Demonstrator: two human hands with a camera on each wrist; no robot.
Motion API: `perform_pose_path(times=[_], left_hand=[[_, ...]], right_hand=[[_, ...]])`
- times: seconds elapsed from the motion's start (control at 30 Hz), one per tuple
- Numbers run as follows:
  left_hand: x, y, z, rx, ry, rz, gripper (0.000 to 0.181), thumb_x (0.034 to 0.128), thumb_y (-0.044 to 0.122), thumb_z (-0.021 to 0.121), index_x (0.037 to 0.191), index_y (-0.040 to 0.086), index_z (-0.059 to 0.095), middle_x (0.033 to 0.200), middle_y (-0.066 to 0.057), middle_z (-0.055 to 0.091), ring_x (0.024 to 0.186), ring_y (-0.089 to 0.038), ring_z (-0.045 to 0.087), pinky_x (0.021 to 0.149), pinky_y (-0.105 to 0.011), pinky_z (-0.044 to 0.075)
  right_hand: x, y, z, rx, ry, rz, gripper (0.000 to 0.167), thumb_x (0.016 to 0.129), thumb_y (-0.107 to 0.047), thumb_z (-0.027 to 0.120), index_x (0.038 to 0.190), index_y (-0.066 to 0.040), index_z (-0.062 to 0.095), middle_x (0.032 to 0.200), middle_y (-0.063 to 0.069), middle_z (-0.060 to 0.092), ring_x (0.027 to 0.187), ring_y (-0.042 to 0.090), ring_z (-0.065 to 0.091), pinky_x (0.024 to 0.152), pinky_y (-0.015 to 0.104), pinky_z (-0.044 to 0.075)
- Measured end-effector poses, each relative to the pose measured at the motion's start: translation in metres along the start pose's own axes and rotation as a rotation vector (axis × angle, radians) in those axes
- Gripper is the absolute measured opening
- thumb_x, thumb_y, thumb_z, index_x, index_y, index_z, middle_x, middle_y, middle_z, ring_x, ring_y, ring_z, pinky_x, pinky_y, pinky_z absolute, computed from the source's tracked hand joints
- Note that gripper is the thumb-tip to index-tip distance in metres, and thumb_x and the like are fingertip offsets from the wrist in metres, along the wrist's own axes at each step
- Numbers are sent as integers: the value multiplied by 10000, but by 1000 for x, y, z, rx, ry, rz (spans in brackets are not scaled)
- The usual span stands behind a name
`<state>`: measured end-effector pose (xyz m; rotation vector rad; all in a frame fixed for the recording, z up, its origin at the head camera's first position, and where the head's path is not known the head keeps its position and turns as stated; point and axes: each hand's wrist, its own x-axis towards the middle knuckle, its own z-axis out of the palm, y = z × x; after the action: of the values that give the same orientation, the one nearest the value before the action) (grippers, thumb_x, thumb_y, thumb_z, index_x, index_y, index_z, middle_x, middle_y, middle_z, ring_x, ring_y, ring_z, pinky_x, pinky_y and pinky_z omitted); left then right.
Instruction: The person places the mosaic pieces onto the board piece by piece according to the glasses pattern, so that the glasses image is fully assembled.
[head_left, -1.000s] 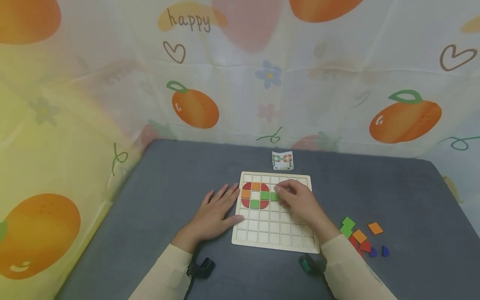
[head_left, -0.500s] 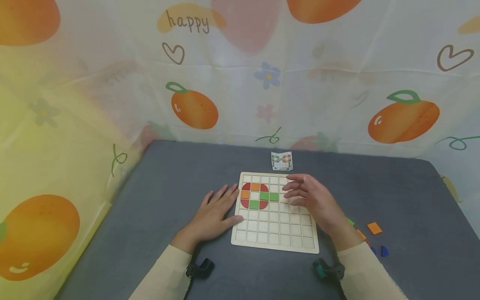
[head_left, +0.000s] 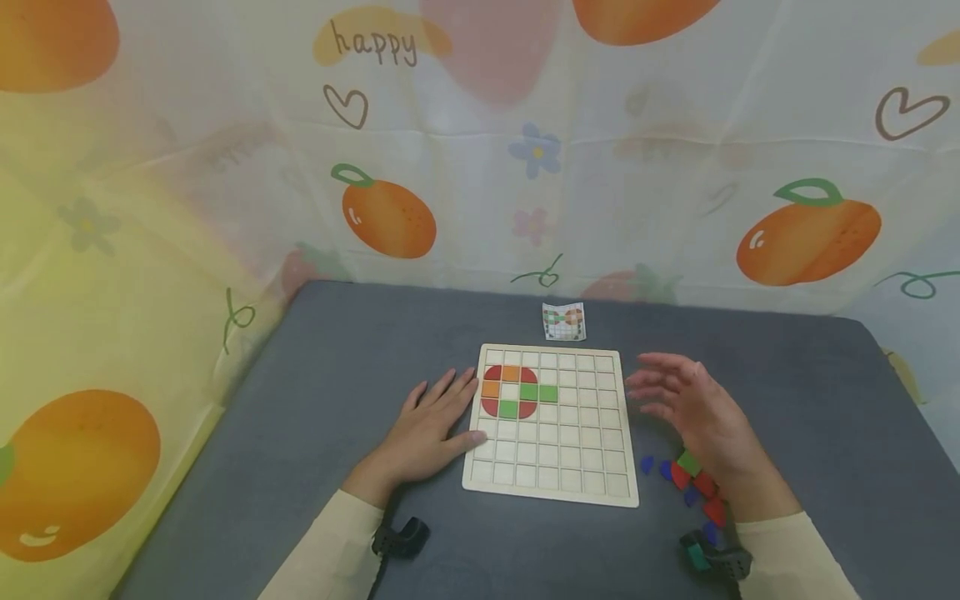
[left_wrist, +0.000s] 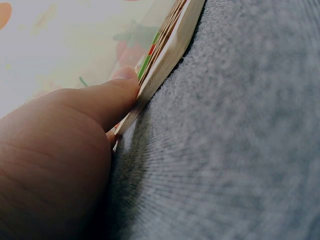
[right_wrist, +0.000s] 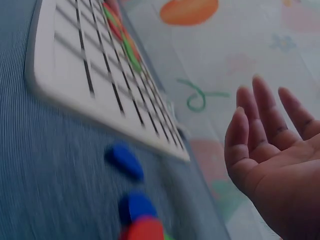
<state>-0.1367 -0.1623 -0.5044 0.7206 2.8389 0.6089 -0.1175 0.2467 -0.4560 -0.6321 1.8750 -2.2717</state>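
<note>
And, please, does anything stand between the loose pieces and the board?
Nothing visible does. The loose pieces lie right of the board, with only tabletop between its edge and the nearest blue piece. In the head view, the right hand and wrist partly hide these pieces.

Beyond the grey table [head_left: 840,417] hangs a pale cloth [head_left: 472,192], yellow towards nine o'clock. Its prints, clocked from the head view's centre: "happy" [head_left: 373,43] at eleven, a blue flower [head_left: 535,152] at one, a heart [head_left: 911,114] at two, and oranges including a large one [head_left: 78,475] at eight.
</note>
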Motion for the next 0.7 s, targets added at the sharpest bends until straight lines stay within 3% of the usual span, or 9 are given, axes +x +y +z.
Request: perform_pose_path(times=[0.3,0.53,0.7], left_hand=[[0,-2,3,5,22,15,881,1066,615,600,1747,159,279,1797,18,224,1654,-256,130,1274,-607,59],[0,-1,2,8,11,0,885,1065,616,599,1750,170,262,1801,30,195,1658,-233,96,1279,-595,30],[0,-1,1,14,0,-6,888,1068,619,594,1753,177,244,1804,35,175,1659,-230,80,1280,-598,22]], right_hand=[[-24,4,-36,18,62,-68,531,1209,-200,191,1546,32,529,1352,150,674,1252,288,643,1038,357,511],[-41,8,-56,-100,300,-62,406,1204,-136,342,1409,53,637,1206,98,745,1129,211,709,976,263,531],[-47,13,-68,-151,340,-9,341,1192,-110,419,1369,23,678,1172,69,755,1093,175,719,959,215,528]])
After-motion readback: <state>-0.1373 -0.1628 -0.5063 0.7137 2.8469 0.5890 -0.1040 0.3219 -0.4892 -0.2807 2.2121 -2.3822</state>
